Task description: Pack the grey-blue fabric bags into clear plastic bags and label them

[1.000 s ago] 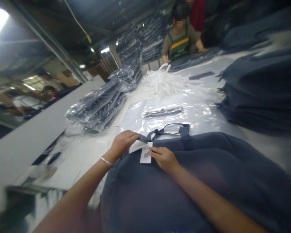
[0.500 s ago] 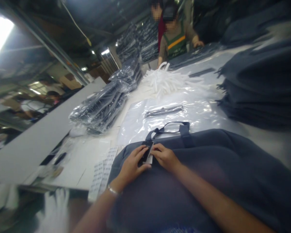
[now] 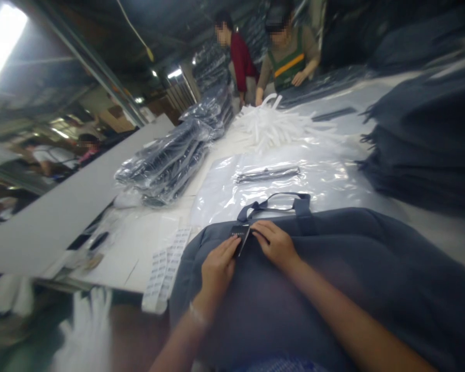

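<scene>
A white surface (image 3: 139, 248) is covered at its near end by a navy fabric bag (image 3: 333, 289), with clear plastic bags (image 3: 318, 181) laid just beyond it. Near the bag's handle (image 3: 273, 203), a small dark tag (image 3: 239, 237) is pinched by the left hand (image 3: 217, 266). The right hand (image 3: 277, 245) is curled with its fingertips at the tag's edge; whether it grips cannot be told.

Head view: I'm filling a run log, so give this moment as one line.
left hand: pinches tag | right hand: touches tag | tag: on bag | ahead: polybags
</scene>
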Action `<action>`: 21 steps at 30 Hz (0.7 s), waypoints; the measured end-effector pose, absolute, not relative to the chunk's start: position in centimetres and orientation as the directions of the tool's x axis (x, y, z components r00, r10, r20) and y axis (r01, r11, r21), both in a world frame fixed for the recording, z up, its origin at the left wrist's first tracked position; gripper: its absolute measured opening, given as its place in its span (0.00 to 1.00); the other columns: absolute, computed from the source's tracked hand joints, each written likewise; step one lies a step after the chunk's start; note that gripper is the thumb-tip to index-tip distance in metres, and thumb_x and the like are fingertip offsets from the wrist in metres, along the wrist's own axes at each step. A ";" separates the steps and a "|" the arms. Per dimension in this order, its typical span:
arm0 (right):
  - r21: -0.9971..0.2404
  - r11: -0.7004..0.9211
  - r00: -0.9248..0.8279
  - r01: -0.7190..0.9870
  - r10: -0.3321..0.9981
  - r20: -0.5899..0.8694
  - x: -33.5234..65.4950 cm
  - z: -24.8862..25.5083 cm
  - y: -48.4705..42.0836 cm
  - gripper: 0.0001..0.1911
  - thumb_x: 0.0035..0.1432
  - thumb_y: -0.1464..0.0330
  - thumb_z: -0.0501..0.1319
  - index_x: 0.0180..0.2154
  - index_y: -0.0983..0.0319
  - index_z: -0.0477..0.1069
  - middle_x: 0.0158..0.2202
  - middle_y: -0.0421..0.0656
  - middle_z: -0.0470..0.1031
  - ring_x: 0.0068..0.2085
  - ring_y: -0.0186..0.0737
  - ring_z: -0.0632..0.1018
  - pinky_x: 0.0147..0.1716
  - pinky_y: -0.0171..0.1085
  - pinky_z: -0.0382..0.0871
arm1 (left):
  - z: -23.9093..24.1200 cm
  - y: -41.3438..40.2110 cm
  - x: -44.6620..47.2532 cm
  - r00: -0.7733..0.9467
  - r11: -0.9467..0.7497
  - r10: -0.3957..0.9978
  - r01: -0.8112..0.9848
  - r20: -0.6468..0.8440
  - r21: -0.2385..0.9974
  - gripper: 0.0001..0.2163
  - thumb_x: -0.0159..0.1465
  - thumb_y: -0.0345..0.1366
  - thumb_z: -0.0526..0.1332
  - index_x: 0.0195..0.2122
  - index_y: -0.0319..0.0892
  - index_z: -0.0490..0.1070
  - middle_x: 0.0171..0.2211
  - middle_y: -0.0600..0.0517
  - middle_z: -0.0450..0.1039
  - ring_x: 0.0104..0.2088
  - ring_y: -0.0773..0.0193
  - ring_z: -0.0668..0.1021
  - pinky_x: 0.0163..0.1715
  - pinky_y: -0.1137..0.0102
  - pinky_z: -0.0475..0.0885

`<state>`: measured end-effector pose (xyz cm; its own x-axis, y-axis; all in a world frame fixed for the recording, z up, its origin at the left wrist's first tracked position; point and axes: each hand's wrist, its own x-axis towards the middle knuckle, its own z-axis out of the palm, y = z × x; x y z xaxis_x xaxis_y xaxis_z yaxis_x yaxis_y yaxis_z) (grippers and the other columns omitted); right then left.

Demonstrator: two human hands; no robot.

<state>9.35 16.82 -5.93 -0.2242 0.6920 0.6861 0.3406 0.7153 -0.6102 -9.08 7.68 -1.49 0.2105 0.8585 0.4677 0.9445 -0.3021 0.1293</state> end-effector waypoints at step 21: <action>-0.765 0.576 -0.406 0.288 0.797 0.447 9.0 -4.9 15.8 0.29 0.61 0.60 0.62 0.63 0.56 0.63 0.58 0.45 0.73 0.54 0.49 0.77 0.54 0.46 0.72 | 0.4 9.2 -10.6 -0.023 -0.122 0.975 0.777 0.222 0.617 0.21 0.58 0.43 0.69 0.53 0.47 0.74 0.53 0.49 0.77 0.33 0.61 0.82 0.40 0.63 0.79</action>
